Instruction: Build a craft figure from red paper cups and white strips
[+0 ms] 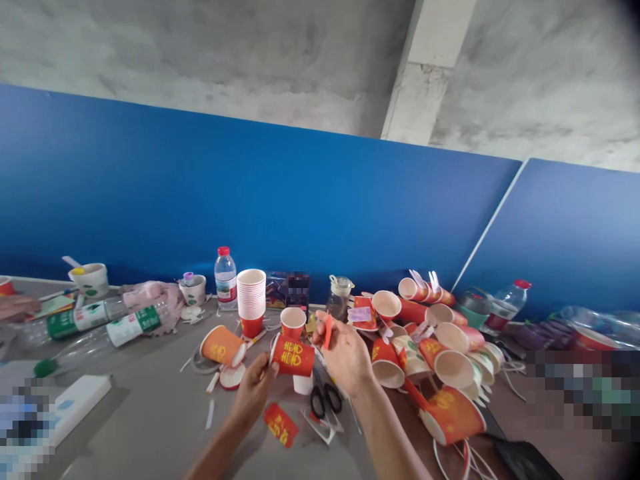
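My left hand (255,383) is closed on the rim end of a red paper cup (294,357) with yellow characters, which it holds sideways above the table. Beside the cup's base, my right hand (347,353) is closed with a thin orange-red piece (328,331) between its fingers; its exact kind is unclear. Black-handled scissors (326,401) lie just below, their blades partly hidden. A cut red paper piece (281,425) with yellow print rests in front. Behind the held cup stand another red cup (293,321) and a tall stack of paper cups (251,297).
Many used paper cups (440,353) are heaped to the right. An orange cup (220,345) lies on its side at left. Further back are a water bottle (225,280) and a lidded jar (340,297). Another person's hand (19,307) shows at the far left, near plastic bottles (133,327).
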A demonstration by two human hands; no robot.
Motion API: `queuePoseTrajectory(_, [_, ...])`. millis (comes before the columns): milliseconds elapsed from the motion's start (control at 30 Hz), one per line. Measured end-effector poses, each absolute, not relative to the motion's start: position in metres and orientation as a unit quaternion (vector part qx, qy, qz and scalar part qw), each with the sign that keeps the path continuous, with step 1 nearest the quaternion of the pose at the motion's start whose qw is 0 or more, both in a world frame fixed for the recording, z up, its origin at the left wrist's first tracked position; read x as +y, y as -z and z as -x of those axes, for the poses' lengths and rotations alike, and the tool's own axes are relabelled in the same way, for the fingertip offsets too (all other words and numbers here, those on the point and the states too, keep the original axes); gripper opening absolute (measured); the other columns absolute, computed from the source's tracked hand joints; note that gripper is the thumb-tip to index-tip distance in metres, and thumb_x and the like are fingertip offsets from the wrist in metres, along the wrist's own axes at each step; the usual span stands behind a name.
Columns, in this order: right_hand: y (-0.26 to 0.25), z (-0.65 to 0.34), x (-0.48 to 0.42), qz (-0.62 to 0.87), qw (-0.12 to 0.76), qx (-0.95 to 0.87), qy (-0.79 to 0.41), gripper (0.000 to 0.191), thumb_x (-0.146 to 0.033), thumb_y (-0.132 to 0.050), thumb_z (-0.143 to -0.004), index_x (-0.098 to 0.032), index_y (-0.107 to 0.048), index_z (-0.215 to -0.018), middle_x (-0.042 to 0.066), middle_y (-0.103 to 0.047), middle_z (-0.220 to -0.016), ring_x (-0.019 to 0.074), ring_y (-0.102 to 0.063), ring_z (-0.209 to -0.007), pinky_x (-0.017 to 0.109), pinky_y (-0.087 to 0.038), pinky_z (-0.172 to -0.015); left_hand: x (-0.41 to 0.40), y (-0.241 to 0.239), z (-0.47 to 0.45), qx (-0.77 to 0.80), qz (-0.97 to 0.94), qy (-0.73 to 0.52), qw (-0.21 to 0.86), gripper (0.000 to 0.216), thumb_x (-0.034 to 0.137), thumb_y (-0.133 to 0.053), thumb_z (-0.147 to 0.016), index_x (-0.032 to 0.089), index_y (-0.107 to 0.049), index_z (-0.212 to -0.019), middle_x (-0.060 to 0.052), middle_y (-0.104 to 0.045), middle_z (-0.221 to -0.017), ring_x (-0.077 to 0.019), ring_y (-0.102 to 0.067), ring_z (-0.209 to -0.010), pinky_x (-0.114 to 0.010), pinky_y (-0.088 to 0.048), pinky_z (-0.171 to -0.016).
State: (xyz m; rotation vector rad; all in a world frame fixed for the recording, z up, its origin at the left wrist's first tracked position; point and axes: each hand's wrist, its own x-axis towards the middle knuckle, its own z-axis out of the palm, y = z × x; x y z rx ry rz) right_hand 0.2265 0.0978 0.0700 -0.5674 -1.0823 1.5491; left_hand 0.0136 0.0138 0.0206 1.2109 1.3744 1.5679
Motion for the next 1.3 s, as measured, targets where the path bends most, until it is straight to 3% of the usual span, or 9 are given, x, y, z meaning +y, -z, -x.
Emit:
queuePoseTrajectory(100, [-0.079,-0.231,0.094,0.242,0.518,-0.469,-0.673,0.033,-0.047,-0.102,-0.081,-0.025,-0.09,-0.104,0.003,-0.072,-0.087,0.0268,-0.067,-0.082,0.046,-0.064,-0.089,0.013,-0.018,-0.013,0.536,-0.47,-0.61,0.346,0.076,0.104,-0.093,-0.08,0.03,-0.076,-0.074,-0.002,-0.065,-0.071,-0.0272,-0.059,-0.074,-0.041,-0.058,-0.073])
queuePoseTrajectory(167, [-0.082,-0.231,0.091,0.254,0.514,-0.48,-0.664,0.03,-0.041,-0.105,-0.077,-0.026,-0.086,-0.094,0.001,-0.072,-0.082,0.0238,-0.067,-0.078,0.042,-0.061,-0.086,0.012,-0.016,-0.014,0.543,-0.468,-0.614,0.331,0.075,0.103,-0.094,-0.081,0.03,-0.076,-0.072,-0.002,-0.065,-0.071,-0.0272,-0.059,-0.073,-0.04,-0.056,-0.071])
queuePoseTrajectory(333, [-0.078,-0.225,0.087,0.312,0.542,-0.523,-0.579,0.041,-0.055,-0.108,-0.079,-0.027,-0.078,-0.084,0.002,-0.081,-0.084,0.0269,-0.077,-0.086,0.042,-0.064,-0.093,0.01,-0.014,-0.016,0.549,-0.478,-0.607,0.319,0.075,0.103,-0.091,-0.084,0.032,-0.07,-0.07,-0.001,-0.066,-0.07,-0.0273,-0.062,-0.073,-0.039,-0.059,-0.07])
queuePoseTrajectory(467, [-0.066,-0.218,0.089,0.374,0.542,-0.575,-0.486,0.045,-0.066,-0.103,-0.084,-0.028,-0.081,-0.085,0.005,-0.086,-0.085,0.0315,-0.079,-0.088,0.041,-0.063,-0.086,0.011,-0.012,-0.015,0.549,-0.486,-0.597,0.326,0.069,0.098,-0.091,-0.084,0.031,-0.076,-0.076,-0.002,-0.073,-0.075,-0.0294,-0.069,-0.079,-0.04,-0.064,-0.076])
queuePoseTrajectory(700, [-0.061,-0.215,0.083,0.411,0.473,-0.682,-0.378,0.019,-0.046,-0.083,-0.098,-0.03,-0.078,-0.088,0.003,-0.088,-0.089,0.0292,-0.079,-0.084,0.036,-0.058,-0.082,0.009,-0.016,-0.015,0.545,-0.478,-0.593,0.352,0.065,0.09,-0.095,-0.082,0.03,-0.075,-0.074,-0.004,-0.08,-0.078,-0.0323,-0.075,-0.087,-0.04,-0.067,-0.084])
queuePoseTrajectory(933, [-0.059,-0.215,0.084,0.411,0.45,-0.699,-0.374,0.013,-0.038,-0.077,-0.106,-0.028,-0.079,-0.097,0.005,-0.09,-0.096,0.0295,-0.083,-0.091,0.034,-0.059,-0.083,0.009,-0.014,-0.017,0.528,-0.484,-0.589,0.374,0.069,0.094,-0.097,-0.079,0.027,-0.078,-0.075,-0.005,-0.081,-0.079,-0.0315,-0.074,-0.085,-0.041,-0.069,-0.087])
queuePoseTrajectory(1133, [-0.053,-0.213,0.088,0.405,0.446,-0.709,-0.366,0.018,-0.035,-0.077,-0.107,-0.029,-0.072,-0.091,0.003,-0.085,-0.092,0.028,-0.079,-0.089,0.034,-0.061,-0.085,0.013,0.0,-0.02,0.506,-0.468,-0.612,0.388,0.081,0.106,-0.094,-0.078,0.026,-0.079,-0.076,-0.005,-0.08,-0.078,-0.0301,-0.074,-0.086,-0.038,-0.068,-0.085])
queuePoseTrajectory(1300, [-0.053,-0.212,0.086,0.404,0.456,-0.717,-0.339,0.017,-0.035,-0.074,-0.107,-0.029,-0.067,-0.092,0.004,-0.084,-0.095,0.0275,-0.078,-0.09,0.034,-0.059,-0.085,0.008,-0.006,-0.015,0.482,-0.451,-0.62,0.424,0.079,0.101,-0.104,-0.074,0.024,-0.085,-0.079,-0.005,-0.084,-0.08,-0.0295,-0.076,-0.086,-0.038,-0.069,-0.087])
